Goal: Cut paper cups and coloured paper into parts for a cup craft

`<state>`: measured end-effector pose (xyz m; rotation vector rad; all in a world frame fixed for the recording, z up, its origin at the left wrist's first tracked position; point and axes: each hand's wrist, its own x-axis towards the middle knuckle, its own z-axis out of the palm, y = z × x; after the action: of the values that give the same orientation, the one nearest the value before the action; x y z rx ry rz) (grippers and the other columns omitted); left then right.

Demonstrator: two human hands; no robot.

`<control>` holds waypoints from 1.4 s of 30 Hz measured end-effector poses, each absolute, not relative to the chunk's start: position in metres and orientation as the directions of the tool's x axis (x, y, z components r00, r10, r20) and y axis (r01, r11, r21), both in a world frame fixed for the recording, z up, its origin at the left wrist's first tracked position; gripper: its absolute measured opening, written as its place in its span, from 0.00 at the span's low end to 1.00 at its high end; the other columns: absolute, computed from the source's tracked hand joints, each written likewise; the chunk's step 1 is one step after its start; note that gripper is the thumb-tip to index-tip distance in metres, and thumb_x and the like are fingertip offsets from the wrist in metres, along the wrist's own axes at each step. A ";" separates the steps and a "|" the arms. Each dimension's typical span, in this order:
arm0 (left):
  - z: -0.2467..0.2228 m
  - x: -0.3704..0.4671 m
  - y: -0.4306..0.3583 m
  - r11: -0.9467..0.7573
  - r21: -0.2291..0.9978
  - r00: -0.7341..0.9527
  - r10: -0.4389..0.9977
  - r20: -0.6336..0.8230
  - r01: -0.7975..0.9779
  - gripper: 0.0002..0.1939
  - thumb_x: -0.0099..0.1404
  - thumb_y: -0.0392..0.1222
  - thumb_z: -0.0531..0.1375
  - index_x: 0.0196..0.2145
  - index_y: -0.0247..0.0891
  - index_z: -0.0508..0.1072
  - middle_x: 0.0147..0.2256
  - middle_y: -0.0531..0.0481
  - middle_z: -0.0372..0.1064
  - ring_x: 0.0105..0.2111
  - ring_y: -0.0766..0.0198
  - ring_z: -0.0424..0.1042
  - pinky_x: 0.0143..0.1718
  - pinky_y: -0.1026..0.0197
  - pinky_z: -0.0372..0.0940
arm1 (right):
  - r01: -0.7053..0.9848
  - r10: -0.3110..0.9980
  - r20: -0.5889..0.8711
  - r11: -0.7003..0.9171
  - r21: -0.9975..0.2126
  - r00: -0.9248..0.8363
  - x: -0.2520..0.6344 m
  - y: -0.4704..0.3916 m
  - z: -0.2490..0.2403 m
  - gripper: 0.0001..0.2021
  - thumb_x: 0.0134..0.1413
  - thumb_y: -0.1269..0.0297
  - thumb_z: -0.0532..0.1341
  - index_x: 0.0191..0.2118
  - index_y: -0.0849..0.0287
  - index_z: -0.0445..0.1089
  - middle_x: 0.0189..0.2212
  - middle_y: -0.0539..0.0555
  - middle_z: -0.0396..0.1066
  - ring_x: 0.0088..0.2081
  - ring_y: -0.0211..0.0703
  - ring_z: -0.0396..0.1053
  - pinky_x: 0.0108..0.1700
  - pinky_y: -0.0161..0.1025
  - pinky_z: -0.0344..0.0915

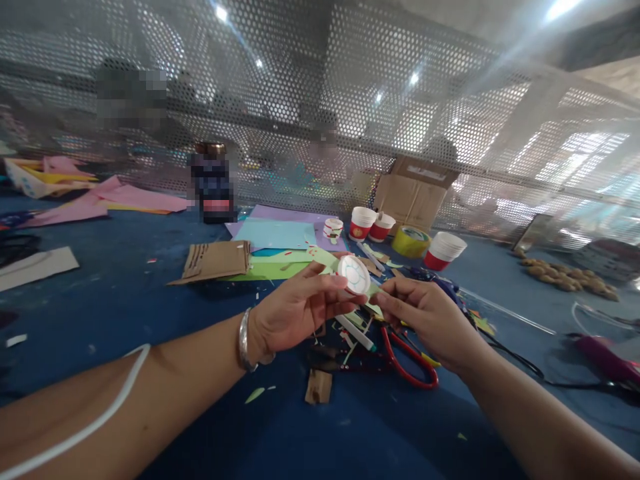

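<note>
My left hand (295, 310) holds a white paper cup (353, 275) on its side, its round bottom with faint drawn lines turned toward me. My right hand (430, 319) pinches at the cup's lower right edge, where a pale green paper scrap (373, 291) shows between the fingers. A silver bangle (244, 340) sits on my left wrist. Both hands hover above a blue table (125, 300). Below them lie red-handled scissors (407, 363) and a white marker (356, 333).
Coloured paper sheets (280, 237), corrugated cardboard (215, 260), red-and-white paper cups (363, 223), a stack of cups (445, 250), yellow tape (410, 241) and a cardboard box (415, 193) lie beyond. A perforated metal screen (320, 100) closes the back. A cardboard scrap (319, 387) lies close by.
</note>
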<state>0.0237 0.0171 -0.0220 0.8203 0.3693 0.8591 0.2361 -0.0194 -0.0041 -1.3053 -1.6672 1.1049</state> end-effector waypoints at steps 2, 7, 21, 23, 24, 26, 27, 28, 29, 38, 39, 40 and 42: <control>-0.022 0.024 0.018 0.384 0.762 0.606 0.795 0.014 -0.521 0.04 0.60 0.36 0.66 0.35 0.38 0.76 0.38 0.50 0.78 0.40 0.60 0.79 0.42 0.63 0.71 | 0.362 0.973 0.043 0.125 -0.924 -0.226 0.236 -0.019 -0.006 0.17 0.58 0.49 0.64 0.29 0.59 0.69 0.23 0.47 0.67 0.24 0.34 0.59 0.28 0.34 0.56; -0.021 0.025 0.019 0.518 0.728 0.641 0.755 -0.141 -0.450 0.10 0.63 0.36 0.61 0.42 0.30 0.76 0.39 0.42 0.79 0.38 0.59 0.79 0.40 0.63 0.71 | 0.372 0.967 0.027 0.124 -0.920 -0.255 0.238 -0.017 -0.010 0.17 0.60 0.50 0.62 0.30 0.59 0.69 0.22 0.46 0.66 0.24 0.33 0.60 0.28 0.34 0.58; -0.022 0.029 0.022 0.459 0.726 0.487 0.851 -0.195 -0.512 0.09 0.67 0.36 0.57 0.36 0.29 0.77 0.33 0.44 0.78 0.33 0.59 0.79 0.35 0.64 0.74 | 0.384 0.969 -0.039 0.060 -0.921 -0.244 0.235 -0.014 -0.014 0.18 0.60 0.51 0.63 0.27 0.59 0.67 0.20 0.45 0.66 0.21 0.31 0.60 0.24 0.32 0.56; -0.023 0.028 0.022 0.489 0.729 0.514 0.829 -0.219 -0.479 0.09 0.67 0.37 0.58 0.36 0.29 0.77 0.33 0.43 0.78 0.33 0.59 0.79 0.35 0.65 0.74 | 0.394 0.968 -0.045 0.057 -0.917 -0.245 0.235 -0.013 -0.013 0.18 0.60 0.51 0.62 0.27 0.59 0.67 0.20 0.45 0.66 0.20 0.31 0.59 0.23 0.31 0.55; -0.024 0.028 0.022 0.502 0.732 0.534 0.815 -0.223 -0.461 0.09 0.67 0.36 0.58 0.37 0.29 0.77 0.34 0.42 0.78 0.33 0.59 0.79 0.35 0.64 0.74 | 0.395 0.967 -0.049 0.055 -0.917 -0.250 0.235 -0.013 -0.013 0.18 0.61 0.51 0.62 0.27 0.59 0.67 0.20 0.45 0.66 0.20 0.31 0.59 0.23 0.31 0.55; -0.024 0.028 0.022 0.504 0.740 0.550 0.806 -0.219 -0.446 0.08 0.66 0.36 0.59 0.37 0.30 0.77 0.34 0.42 0.79 0.32 0.59 0.79 0.35 0.64 0.74 | 0.401 0.965 -0.056 0.053 -0.915 -0.256 0.236 -0.013 -0.013 0.18 0.61 0.52 0.61 0.26 0.59 0.66 0.19 0.45 0.65 0.20 0.30 0.58 0.22 0.30 0.55; -0.024 0.028 0.022 0.494 0.742 0.537 0.816 -0.215 -0.453 0.07 0.66 0.35 0.59 0.36 0.30 0.77 0.34 0.42 0.79 0.32 0.60 0.79 0.35 0.64 0.74 | 0.404 0.965 -0.059 0.050 -0.914 -0.254 0.236 -0.012 -0.013 0.18 0.61 0.52 0.61 0.26 0.59 0.67 0.19 0.45 0.65 0.19 0.30 0.58 0.22 0.30 0.55; -0.023 0.029 0.023 0.479 0.744 0.513 0.831 -0.213 -0.467 0.07 0.66 0.35 0.58 0.36 0.30 0.77 0.33 0.43 0.79 0.32 0.60 0.79 0.36 0.64 0.74 | 0.406 0.967 -0.064 0.043 -0.913 -0.248 0.237 -0.012 -0.014 0.18 0.61 0.52 0.61 0.26 0.59 0.67 0.19 0.45 0.65 0.19 0.30 0.58 0.22 0.30 0.55; -0.022 0.029 0.023 0.464 0.744 0.484 0.848 -0.215 -0.481 0.08 0.66 0.35 0.58 0.35 0.30 0.77 0.33 0.43 0.79 0.33 0.60 0.79 0.36 0.64 0.74 | 0.408 0.968 -0.069 0.036 -0.912 -0.242 0.237 -0.012 -0.014 0.18 0.61 0.51 0.61 0.27 0.59 0.67 0.19 0.45 0.65 0.19 0.30 0.58 0.21 0.30 0.55; -0.017 0.032 0.021 0.478 0.749 0.454 0.851 -0.265 -0.458 0.09 0.67 0.35 0.58 0.35 0.29 0.78 0.33 0.42 0.79 0.31 0.61 0.79 0.33 0.65 0.74 | 0.402 0.966 -0.076 0.031 -0.915 -0.246 0.237 -0.012 -0.016 0.17 0.59 0.50 0.62 0.27 0.59 0.68 0.19 0.45 0.66 0.18 0.30 0.59 0.19 0.29 0.56; -0.017 0.032 0.021 0.464 0.752 0.433 0.863 -0.262 -0.469 0.09 0.67 0.35 0.58 0.34 0.29 0.78 0.32 0.43 0.79 0.31 0.61 0.79 0.33 0.65 0.75 | 0.403 0.966 -0.079 0.028 -0.915 -0.248 0.237 -0.012 -0.016 0.17 0.59 0.50 0.62 0.28 0.59 0.70 0.19 0.45 0.66 0.19 0.30 0.59 0.19 0.29 0.57; -0.017 0.032 0.021 0.451 0.754 0.417 0.872 -0.258 -0.477 0.09 0.67 0.35 0.58 0.33 0.29 0.78 0.32 0.43 0.79 0.31 0.61 0.79 0.34 0.65 0.75 | 0.402 0.965 -0.083 0.025 -0.915 -0.250 0.237 -0.012 -0.016 0.17 0.59 0.50 0.62 0.29 0.59 0.70 0.19 0.46 0.66 0.19 0.31 0.60 0.19 0.28 0.57; -0.017 0.031 0.021 0.443 0.759 0.419 0.874 -0.247 -0.477 0.10 0.67 0.35 0.57 0.33 0.29 0.78 0.32 0.43 0.78 0.32 0.60 0.79 0.35 0.64 0.75 | 0.403 0.964 -0.087 0.022 -0.915 -0.250 0.238 -0.011 -0.016 0.16 0.59 0.51 0.63 0.30 0.59 0.71 0.19 0.45 0.66 0.19 0.31 0.60 0.19 0.28 0.57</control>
<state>0.0314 0.0215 -0.0167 0.6589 0.6998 0.9279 0.2378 -0.0109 -0.0165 -1.4009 -1.7064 1.2075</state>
